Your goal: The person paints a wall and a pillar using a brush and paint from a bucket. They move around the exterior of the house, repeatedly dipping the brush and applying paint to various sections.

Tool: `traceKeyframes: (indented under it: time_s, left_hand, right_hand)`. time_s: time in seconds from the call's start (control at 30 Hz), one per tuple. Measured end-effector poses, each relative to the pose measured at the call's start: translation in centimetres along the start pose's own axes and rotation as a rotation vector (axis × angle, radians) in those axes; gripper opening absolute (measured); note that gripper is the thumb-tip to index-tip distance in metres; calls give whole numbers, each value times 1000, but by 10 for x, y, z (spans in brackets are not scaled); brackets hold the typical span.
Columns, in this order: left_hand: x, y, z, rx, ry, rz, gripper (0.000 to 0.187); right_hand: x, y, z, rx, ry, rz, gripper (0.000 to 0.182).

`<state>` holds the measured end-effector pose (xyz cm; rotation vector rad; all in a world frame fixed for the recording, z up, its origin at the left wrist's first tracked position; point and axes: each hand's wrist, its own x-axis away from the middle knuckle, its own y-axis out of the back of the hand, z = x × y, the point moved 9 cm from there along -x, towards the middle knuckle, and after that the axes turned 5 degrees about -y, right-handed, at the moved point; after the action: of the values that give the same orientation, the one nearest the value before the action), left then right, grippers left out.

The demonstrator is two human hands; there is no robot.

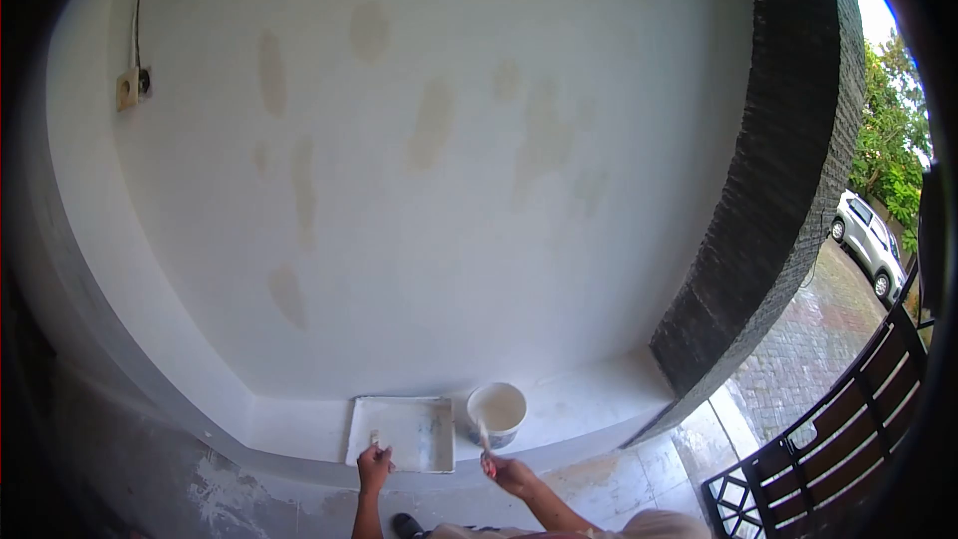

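Observation:
My left hand (374,464) is closed at the front left edge of a white rectangular tray (449,439); a small pale thing (374,437) sticks up just above its fingers, too small to name. My right hand (509,474) grips a thin light stick (484,434) whose upper end reaches the near left rim of a white bucket (511,407). Pale material shows inside the bucket. Tray and bucket stand side by side on a white ledge (589,401).
A white wall (349,190) with beige patches rises behind the ledge. A socket (127,90) is at upper left. On the right are a dark textured pillar (788,120), a slatted gate (828,449) and a parked car (871,243). A dark shoe (407,525) shows below.

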<state>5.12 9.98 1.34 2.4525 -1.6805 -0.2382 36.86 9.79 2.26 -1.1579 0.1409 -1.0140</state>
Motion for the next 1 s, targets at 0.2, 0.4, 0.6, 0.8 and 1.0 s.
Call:
traceKeyframes:
  time_s: [0.2,0.4,0.6,0.8,1.0]
  left_hand:
    - [117,-167,-2,105,202,247,29]
    - [197,-270,-60,68,191,746,31]
    - [183,-285,-47,49,243,706,33]
    - [159,-283,-55,139,200,544,34]
    - [148,-272,-40,137,191,466,34]
  right_hand:
    - [75,93,-10,1,-206,-62,21]
    - [105,203,0,-277,-180,-168,12]
    - [111,217,61,-241,11,-277,12]
    - [100,187,89,-17,7,-328,14]
    - [81,174,81,99,-168,-413,17]
